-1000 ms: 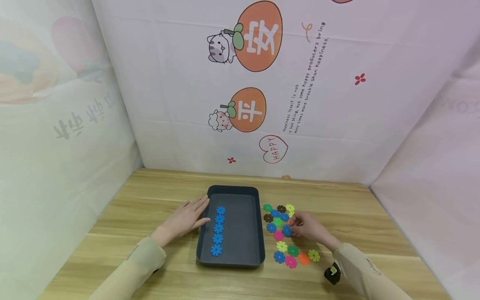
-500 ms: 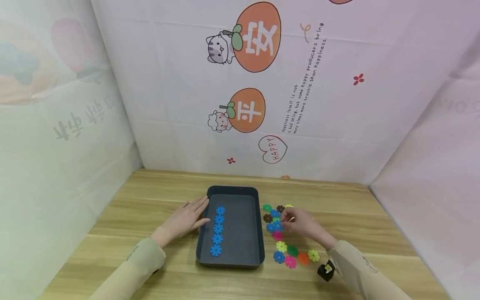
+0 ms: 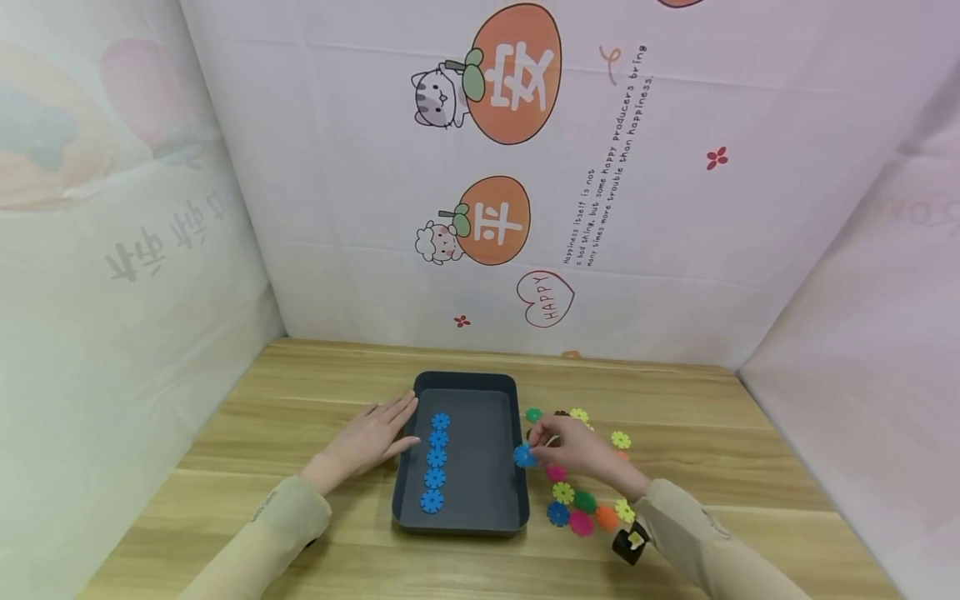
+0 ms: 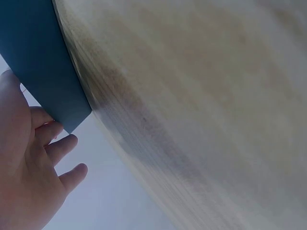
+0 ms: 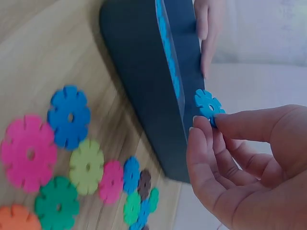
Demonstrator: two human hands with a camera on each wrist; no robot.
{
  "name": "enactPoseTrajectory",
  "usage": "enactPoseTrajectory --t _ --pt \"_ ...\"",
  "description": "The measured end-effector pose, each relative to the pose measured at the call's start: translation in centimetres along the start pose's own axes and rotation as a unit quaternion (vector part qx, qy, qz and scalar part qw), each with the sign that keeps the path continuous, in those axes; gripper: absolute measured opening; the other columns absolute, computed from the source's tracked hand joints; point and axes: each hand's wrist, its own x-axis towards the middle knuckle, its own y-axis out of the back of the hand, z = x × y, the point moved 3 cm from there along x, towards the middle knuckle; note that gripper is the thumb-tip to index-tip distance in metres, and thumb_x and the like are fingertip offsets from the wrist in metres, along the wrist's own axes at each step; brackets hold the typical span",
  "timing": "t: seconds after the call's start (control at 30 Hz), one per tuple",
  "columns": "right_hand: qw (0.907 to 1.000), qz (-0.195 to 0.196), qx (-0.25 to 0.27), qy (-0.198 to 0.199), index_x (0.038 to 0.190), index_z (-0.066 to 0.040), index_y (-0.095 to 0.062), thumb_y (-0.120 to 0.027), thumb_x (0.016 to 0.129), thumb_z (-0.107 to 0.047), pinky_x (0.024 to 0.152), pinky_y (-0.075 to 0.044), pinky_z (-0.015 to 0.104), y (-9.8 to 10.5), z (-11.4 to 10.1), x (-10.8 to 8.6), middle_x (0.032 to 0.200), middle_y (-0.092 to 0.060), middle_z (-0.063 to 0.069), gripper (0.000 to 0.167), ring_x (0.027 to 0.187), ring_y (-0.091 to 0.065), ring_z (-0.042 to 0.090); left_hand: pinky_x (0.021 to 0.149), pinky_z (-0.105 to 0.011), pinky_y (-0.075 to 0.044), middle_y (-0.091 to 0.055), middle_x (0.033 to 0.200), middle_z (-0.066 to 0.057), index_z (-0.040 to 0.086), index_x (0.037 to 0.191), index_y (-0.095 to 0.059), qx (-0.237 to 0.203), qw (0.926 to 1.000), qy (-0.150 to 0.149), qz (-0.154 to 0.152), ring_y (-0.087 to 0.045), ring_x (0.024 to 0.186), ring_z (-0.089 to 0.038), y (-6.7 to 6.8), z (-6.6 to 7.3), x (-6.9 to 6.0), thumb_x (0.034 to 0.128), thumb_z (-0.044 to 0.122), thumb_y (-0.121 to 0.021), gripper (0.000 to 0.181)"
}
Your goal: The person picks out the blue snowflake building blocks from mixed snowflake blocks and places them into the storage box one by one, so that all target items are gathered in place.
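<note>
Between thumb and fingertips my right hand [image 3: 576,447] pinches a blue snowflake disc [image 5: 209,106], held up over the right wall of a dark grey tray [image 3: 480,467]. Along the tray's left side, several blue snowflake discs [image 3: 437,457] lie in a column on the floor of the tray. My left hand [image 3: 365,433] rests with straight fingers on the tray's left rim. In the left wrist view, the fingers [image 4: 61,149] lie by the tray's outer wall.
Right of the tray, loose snowflake discs lie on the wooden table [image 3: 712,467]: pink [image 5: 29,153], yellow-green [image 5: 87,166], green [image 5: 56,203], orange [image 5: 19,219], brown and blue [image 5: 69,117]. My right hand covers some of them in the head view. Printed white cloth walls [image 3: 360,208] enclose the table.
My right hand has carried the blue snowflake disc leftward from the loose discs to the tray's right rim. My left hand stays in place.
</note>
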Motion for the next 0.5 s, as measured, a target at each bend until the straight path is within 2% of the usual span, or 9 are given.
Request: enactPoseTrajectory --t 0.1,0.2,0.5 --pt "0.9995 -0.024 0.015 0.016 0.094 -0.002 -0.063 -0.065 0.094 -0.007 0.066 -0.059 0.029 -0.8 -0.7 0.3 0.088 -0.067 0.011 0.005 0.074 -0.069 0.024 0.115 -0.058 -0.036 -0.034 0.161 -0.015 0.004 0.153 -0.035 0.0 1.0 -0.001 0.0 -0.043 0.143 -0.035 0.0 0.0 0.0 0.1022 0.049 -0.047 0.069" --pt "0.9984 -0.047 0.012 0.029 0.094 -0.003 -0.063 -0.065 0.095 -0.007 0.066 -0.06 0.031 -1.9 -1.3 0.7 0.086 -0.068 0.01 0.004 0.073 -0.07 0.023 0.116 -0.058 -0.036 -0.033 0.161 -0.014 0.004 0.154 -0.035 0.002 1.0 0.0 -0.001 -0.042 0.144 -0.034 0.0 0.0 -0.1 0.1023 0.05 -0.046 0.07" --pt "0.9947 -0.092 0.007 0.045 0.089 -0.003 -0.062 -0.066 0.092 -0.001 0.06 -0.057 0.021 -5.0 -3.0 1.9 0.08 -0.069 0.01 0.005 0.066 -0.068 0.015 0.116 -0.058 -0.035 -0.033 0.162 -0.014 0.005 0.154 -0.034 -0.006 1.0 -0.001 -0.001 -0.042 0.144 -0.035 0.0 0.1 0.0 0.1024 0.049 -0.046 0.069"
